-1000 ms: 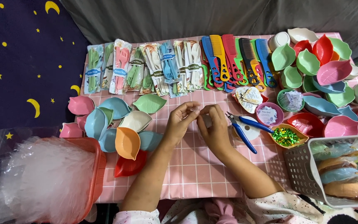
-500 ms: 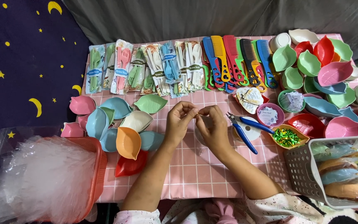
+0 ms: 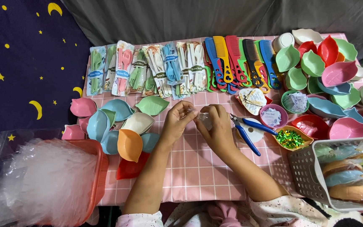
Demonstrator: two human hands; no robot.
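My left hand (image 3: 178, 122) and my right hand (image 3: 217, 125) meet over the middle of the pink checked tablecloth (image 3: 198, 172). Together they pinch a small clear plastic piece (image 3: 203, 119) between the fingertips. Blue-handled pliers (image 3: 247, 131) lie just right of my right hand. A pile of leaf-shaped dishes (image 3: 118, 126) in pastel colours sits left of my left hand.
Packaged cutlery sets (image 3: 148, 69) and coloured combs (image 3: 236, 63) line the back. More leaf dishes (image 3: 328, 71) crowd the right. A dish of green twist ties (image 3: 290, 138), a white basket (image 3: 341, 172) of wrapped dishes, and a red basket (image 3: 95, 176) of clear bags stand in front.
Both hands stay together at the same spot; the fingers have shifted slightly around the small clear piece.
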